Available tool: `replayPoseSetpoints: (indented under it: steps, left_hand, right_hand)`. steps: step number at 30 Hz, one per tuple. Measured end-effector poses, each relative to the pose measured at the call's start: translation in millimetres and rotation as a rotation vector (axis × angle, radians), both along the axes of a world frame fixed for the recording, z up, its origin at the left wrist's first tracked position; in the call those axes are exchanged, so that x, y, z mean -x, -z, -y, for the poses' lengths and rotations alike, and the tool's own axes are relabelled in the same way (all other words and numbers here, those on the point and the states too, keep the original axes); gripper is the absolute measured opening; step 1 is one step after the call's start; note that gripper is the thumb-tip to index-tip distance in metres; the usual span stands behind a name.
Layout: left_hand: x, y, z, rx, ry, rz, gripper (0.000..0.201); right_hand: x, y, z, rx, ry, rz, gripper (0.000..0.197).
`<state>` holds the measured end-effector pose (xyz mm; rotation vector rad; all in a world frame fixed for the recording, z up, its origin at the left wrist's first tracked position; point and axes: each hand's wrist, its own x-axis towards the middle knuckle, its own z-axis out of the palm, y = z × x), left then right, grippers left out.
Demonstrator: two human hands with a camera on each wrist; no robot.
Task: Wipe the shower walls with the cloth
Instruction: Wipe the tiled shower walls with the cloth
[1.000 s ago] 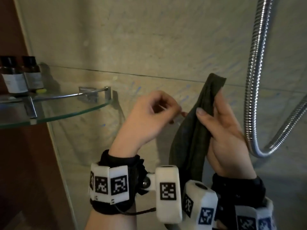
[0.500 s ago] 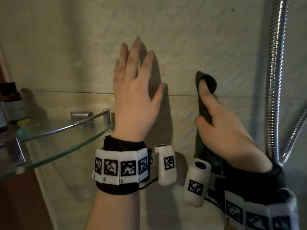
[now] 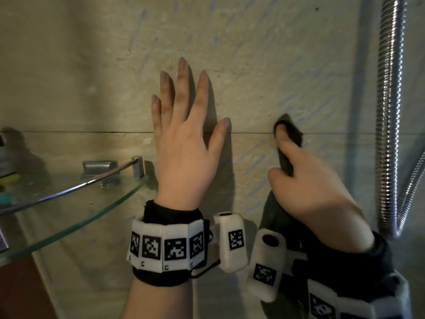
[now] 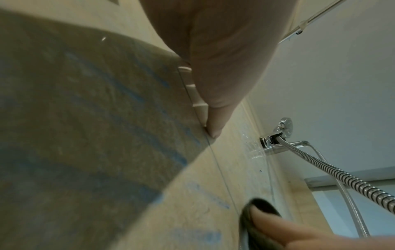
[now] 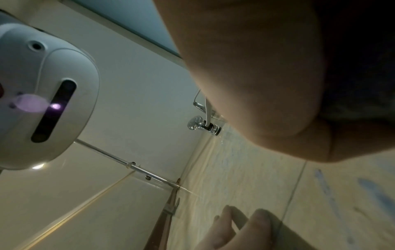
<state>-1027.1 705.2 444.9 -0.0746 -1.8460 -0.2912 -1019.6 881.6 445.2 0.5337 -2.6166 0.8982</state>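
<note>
The shower wall [image 3: 253, 54] is beige tile with faint blue streaks. My left hand [image 3: 186, 143] lies flat against it, fingers straight and spread, holding nothing; in the left wrist view its thumb tip [image 4: 213, 132] touches the tile. To its right my right hand [image 3: 317, 192] grips a dark green cloth [image 3: 296, 134], held between thumb and forefinger. The forefinger presses the cloth's top onto the wall at the tile joint. The rest of the cloth [image 3: 269, 217] hangs below the palm. In the left wrist view the cloth [image 4: 248, 225] shows around that fingertip.
A glass corner shelf [image 3: 69, 215] with a chrome rail juts from the wall at lower left, with bottles at its far left edge. A chrome shower hose [image 3: 388, 111] hangs close to the right of my right hand. The hose mount [image 4: 282, 130] sits higher up the wall.
My left hand left the cloth, opened and went flat on the wall. My right hand brought the hanging cloth against the tile; since half a second ago both hands have hardly moved.
</note>
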Motion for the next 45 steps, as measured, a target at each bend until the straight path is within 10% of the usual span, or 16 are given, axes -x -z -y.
replayPoseSetpoints:
  steps: [45]
  left_hand:
    - [-5,-4,-3,-0.034,0.071,0.089,0.073]
  right_hand:
    - [12,3,-19,0.049,-0.086,-0.010,0.072]
